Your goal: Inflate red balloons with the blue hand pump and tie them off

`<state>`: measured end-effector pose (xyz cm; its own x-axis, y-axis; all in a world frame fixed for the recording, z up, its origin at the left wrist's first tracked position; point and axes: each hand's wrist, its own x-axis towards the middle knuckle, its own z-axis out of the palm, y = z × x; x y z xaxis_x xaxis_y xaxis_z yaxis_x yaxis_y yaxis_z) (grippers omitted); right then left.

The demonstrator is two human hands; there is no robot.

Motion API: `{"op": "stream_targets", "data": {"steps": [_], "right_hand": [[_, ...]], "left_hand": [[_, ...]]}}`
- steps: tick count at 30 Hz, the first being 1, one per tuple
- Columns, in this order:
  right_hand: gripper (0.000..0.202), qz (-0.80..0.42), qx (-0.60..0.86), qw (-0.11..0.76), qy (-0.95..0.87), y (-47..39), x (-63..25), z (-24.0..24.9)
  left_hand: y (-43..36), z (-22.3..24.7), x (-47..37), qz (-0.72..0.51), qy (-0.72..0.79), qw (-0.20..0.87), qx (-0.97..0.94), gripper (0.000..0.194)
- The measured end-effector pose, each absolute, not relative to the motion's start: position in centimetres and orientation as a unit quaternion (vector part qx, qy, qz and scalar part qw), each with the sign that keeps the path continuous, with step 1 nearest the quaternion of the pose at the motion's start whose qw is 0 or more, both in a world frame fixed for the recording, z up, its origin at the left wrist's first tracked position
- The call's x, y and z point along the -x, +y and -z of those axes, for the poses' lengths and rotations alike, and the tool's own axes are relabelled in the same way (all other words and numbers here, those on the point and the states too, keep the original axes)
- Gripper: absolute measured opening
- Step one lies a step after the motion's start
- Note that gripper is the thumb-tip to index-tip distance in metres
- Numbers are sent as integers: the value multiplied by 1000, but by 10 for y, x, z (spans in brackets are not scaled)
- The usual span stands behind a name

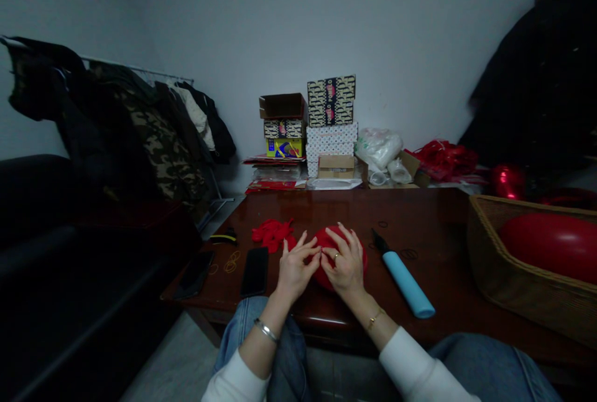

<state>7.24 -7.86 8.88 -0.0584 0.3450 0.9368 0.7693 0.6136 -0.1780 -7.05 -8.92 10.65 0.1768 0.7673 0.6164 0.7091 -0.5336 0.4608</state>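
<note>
A round red balloon (358,260) rests over the front part of the dark wooden table, partly covered by my hands. My left hand (297,265) pinches thumb and index finger at the balloon's near side, its other fingers spread. Opposite it, my right hand (344,260) pinches the same spot, with its remaining fingers lying over the balloon. The fingertips of both hands meet at what looks like the balloon's neck, which is small and mostly hidden. Just behind my left hand lies a pile of flat red balloons (272,234).
A light-blue pump (408,284) lies right of my hands, near dark bands (409,254). Left are a black phone (254,271), yellow rubber bands (232,262) and another dark device (196,274). A wicker basket (485,252) holds a large red balloon (555,241). Boxes (331,140) stand behind.
</note>
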Motion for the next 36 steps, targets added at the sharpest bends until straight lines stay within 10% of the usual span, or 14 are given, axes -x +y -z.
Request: {"op": "stream_targets", "data": {"steps": [36], "right_hand": [[12, 166, 398, 547, -717, -81, -72, -85]], "left_hand": [[-86, -105, 79, -384, 463, 30, -799, 19]]}}
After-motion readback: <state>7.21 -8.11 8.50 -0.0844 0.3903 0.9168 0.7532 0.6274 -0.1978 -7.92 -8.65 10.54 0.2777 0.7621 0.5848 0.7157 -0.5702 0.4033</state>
